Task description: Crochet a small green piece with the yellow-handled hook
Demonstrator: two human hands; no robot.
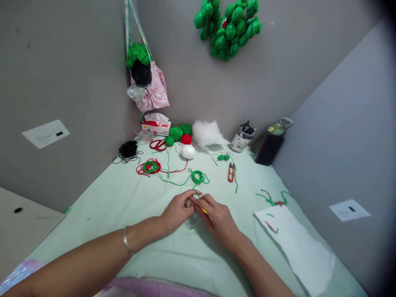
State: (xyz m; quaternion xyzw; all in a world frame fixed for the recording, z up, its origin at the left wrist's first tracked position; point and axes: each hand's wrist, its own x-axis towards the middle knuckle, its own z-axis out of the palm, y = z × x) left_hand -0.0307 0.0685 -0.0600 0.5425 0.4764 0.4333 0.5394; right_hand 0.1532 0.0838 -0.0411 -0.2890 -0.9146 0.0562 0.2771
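Note:
My left hand is closed on green yarn, with a strand passing over its index finger. My right hand pinches a yellow-handled crochet hook, its tip meeting the left fingertips. Whatever stitches lie between the fingers are mostly hidden. Just beyond the hands sits a small coil of green yarn, from which a strand runs left to a red and green yarn coil. A pale thread loop and a tiny green scrap show below the fingers.
Orange thread snips lie right of centre, near two small green balls. Behind are white stuffing, yarn balls, a tissue box, a cup and a dark phone-like slab. White paper lies at right.

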